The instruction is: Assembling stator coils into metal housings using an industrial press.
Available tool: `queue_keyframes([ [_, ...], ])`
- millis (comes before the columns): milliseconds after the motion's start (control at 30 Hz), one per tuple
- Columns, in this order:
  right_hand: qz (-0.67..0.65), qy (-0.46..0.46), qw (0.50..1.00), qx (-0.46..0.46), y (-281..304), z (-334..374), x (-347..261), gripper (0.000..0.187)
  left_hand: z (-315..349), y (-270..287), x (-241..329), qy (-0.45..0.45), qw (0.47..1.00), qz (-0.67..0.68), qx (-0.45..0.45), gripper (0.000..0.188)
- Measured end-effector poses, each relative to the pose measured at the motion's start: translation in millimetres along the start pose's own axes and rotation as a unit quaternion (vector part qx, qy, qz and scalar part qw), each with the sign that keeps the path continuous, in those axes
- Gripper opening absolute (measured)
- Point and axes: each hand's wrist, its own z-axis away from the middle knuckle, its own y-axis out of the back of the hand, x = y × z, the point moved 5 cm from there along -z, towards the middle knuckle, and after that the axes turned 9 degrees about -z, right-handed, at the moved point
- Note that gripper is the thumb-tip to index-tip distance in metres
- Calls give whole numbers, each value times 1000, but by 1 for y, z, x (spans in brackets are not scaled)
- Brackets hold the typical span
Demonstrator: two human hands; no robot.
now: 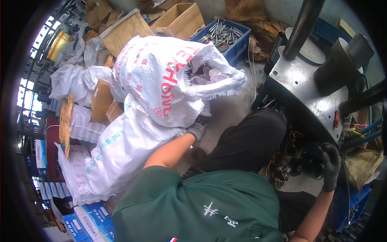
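My left hand [196,130], in a grey work glove, is beside the lower edge of a big white woven sack [139,76] with red print. Its fingertips are partly hidden by the sack's edge, so I cannot tell whether it grips anything. My right hand [331,167], in a dark grey glove, is low on the right with its fingers curled. Next to it lie dark round parts [300,161] with yellow and red wires, on the floor under the machine. What those fingers hold, if anything, blends into the dark. The sack's torn mouth shows pale, crumpled pieces inside.
A heavy metal machine plate [306,84] with thick posts stands at the right, a red-handled screwdriver [336,117] on it. Behind the sack are a blue crate [238,48] of metal rods and an open cardboard box [179,18]. Another white sack [117,149] and blue boxes [90,222] lie left.
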Motion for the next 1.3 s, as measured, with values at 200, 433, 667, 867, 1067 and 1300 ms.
queue_keyframes([
  [200, 34, -19, 999, -10, -11, -1, 0, 29, -13, 11, -17, -29, 995, 46, -88, 93],
  [433, 5, -46, 999, 21, -8, 7, -8, 38, 4, 140, 1, -53, 948, 278, 148, 111],
  [667, -57, 47, 997, 37, -28, -1, -18, 53, 26, 347, 25, -179, 631, 692, 301, 122],
  [867, -294, -117, 948, 37, -55, -20, -31, 71, 34, 505, 129, -417, 433, 775, 195, 106],
  [1067, -570, -96, 814, -53, -49, -23, -46, 106, 21, 534, 274, -432, 309, 847, -5, 90],
  [1300, 31, 56, 996, 57, -20, -43, -20, 75, 33, 492, 354, -448, 317, 822, -150, 100],
])
